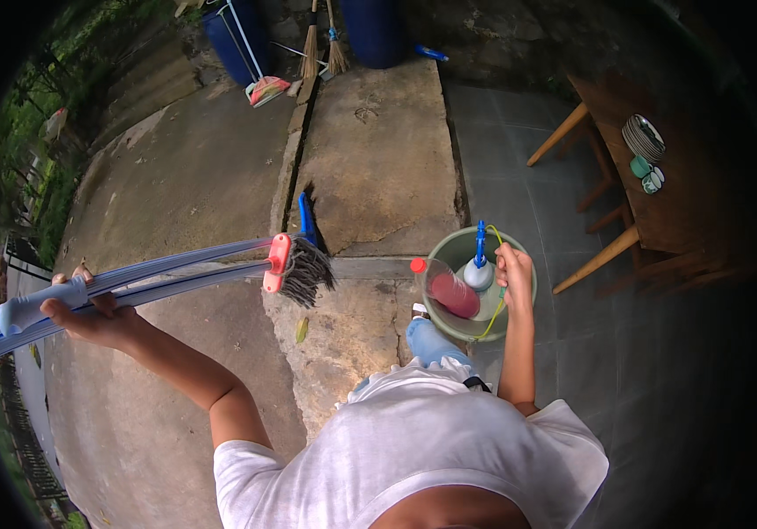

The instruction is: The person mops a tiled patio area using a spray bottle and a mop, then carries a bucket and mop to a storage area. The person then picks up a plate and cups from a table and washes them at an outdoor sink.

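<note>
My left hand [90,317] grips two bluish metal poles [175,256] held out to the left. At their far end are a grey string mop head [303,273] with pink fittings and, behind it, a blue broom or squeegee head [306,220] with dark bristles. My right hand [512,269] is closed on the thin yellow-green handle of a pale green bucket [449,322]. Inside the bucket are a plastic bottle [453,295] of pink liquid with a red cap and a white bottle [479,276] with a blue trigger top.
A wooden table [687,220] at the right bears stacked plates [643,139] and cups [647,175]. Blue barrels [378,31], straw brooms [309,57] and a dustpan [268,88] stand at the back. Concrete slabs [369,150] meet dark tiles [528,344]. Greenery [17,150] lines the left.
</note>
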{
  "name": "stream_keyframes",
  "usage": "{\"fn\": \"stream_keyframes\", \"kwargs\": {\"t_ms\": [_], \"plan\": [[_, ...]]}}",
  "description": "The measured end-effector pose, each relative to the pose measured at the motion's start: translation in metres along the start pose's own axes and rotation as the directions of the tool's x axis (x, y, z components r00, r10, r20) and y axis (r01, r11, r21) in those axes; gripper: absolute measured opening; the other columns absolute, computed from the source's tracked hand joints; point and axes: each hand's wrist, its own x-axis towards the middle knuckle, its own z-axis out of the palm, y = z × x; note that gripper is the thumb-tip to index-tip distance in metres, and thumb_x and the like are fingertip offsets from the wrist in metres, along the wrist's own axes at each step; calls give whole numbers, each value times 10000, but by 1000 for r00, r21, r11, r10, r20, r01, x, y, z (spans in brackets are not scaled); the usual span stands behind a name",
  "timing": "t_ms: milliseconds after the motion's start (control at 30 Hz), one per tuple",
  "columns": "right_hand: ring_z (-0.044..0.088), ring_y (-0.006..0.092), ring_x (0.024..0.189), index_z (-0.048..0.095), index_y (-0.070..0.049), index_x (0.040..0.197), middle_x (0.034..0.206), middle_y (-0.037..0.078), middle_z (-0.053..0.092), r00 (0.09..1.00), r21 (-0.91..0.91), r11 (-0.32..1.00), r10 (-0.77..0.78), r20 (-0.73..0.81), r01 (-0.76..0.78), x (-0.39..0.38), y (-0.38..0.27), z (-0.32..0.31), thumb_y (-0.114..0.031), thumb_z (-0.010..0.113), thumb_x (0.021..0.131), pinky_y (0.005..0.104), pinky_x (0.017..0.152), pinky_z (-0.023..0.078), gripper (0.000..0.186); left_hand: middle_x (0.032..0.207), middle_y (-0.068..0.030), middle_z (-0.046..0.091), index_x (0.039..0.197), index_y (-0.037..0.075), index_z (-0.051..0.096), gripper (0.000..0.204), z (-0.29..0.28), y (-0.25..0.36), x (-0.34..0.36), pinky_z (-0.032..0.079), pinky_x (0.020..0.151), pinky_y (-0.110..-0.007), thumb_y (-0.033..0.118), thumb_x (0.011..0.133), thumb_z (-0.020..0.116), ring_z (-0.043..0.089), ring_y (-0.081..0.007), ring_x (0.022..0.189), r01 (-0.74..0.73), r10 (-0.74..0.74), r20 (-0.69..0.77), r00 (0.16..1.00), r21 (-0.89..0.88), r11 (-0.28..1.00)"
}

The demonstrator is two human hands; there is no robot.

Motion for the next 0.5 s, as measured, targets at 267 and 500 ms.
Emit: {"fn": "stream_keyframes", "kwargs": {"t_ms": [267,500], "plan": [[259,14,327,490,-77,580,462,-55,376,997,-79,995,68,22,-66,179,-38,49,-161,553,781,190,308,176,226,614,-129,542,862,14,526,539,114,-170,31,199,265,-125,544,775,566,306,-33,297,3,-3,-40,999,20,1000],[267,18,329,496,-75,578,456,-53,379,999,-198,979,53,6,-50,327,-69,114,-161,553,779,197,310,173,226,597,-118,531,850,-6,511,534,192,-322,52,201,276,-121,511,759,609,314,-23,312,-4,18,-121,992,109,994]]}}
